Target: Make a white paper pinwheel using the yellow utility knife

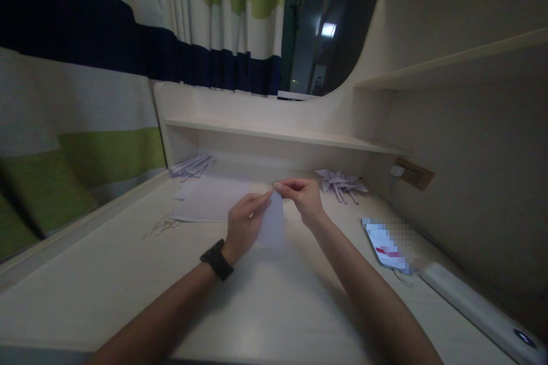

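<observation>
A sheet of white paper (273, 222) is held up above the middle of the desk, hanging down from the fingertips of both hands. My left hand (247, 222), with a black watch on its wrist, pinches the paper's upper left edge. At the top corner, my right hand (303, 197) grips the same paper between thumb and forefinger. The two sets of fingertips nearly meet there. Whether the paper has a fold under the fingers is too small to tell. Behind my left hand lies a stack of white paper (205, 197) on the desk.
Folded paper pinwheels (340, 182) lie at the back right, and rolled paper sticks (194, 165) at the back left. Thin strings (161, 224) rest left of the stack. A lit phone (385, 245) and a long white device (475, 302) are along the right wall.
</observation>
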### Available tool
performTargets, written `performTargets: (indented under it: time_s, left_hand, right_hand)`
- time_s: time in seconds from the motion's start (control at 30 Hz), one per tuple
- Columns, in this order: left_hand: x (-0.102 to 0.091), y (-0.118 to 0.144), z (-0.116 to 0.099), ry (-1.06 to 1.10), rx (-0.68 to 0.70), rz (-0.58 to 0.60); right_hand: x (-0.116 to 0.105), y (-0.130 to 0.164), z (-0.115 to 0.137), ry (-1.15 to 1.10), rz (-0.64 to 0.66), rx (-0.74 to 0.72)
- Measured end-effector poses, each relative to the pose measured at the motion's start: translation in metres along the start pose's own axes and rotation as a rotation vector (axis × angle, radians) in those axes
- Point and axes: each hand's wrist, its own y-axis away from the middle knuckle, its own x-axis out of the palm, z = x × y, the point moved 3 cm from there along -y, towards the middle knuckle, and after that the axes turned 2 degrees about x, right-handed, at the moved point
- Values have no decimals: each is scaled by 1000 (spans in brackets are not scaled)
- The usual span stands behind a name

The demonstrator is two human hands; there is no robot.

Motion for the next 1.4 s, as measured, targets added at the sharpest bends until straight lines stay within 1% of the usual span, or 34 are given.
performTargets:
  time_s: [0.3,0.47,0.53,0.7,0.9,1.07,1.4]
  left_hand:
    - [-1,0,-3,-4,-9,13]
    - [0,1,-6,8,-20,27]
    - [0,1,-5,0,-25,23]
    - [0,0,0,-27,-39,16]
    - [0,-2,-1,-31,-70,29]
    - [0,-2,0,-31,-70,23]
    - [-1,-4,1,-61,-101,78]
  right_hand:
    - [0,0,1,-5,-19,-24]
    - [-2,1,2,51,-77,-48]
    - [-1,1,2,61,-80,-55]
    - [3,1,-4,44,-24,24]
    - [1,1,-6,29,-57,89]
    - [0,1,-5,22,-71,55]
    - [-1,-2,-9,74,-74,26]
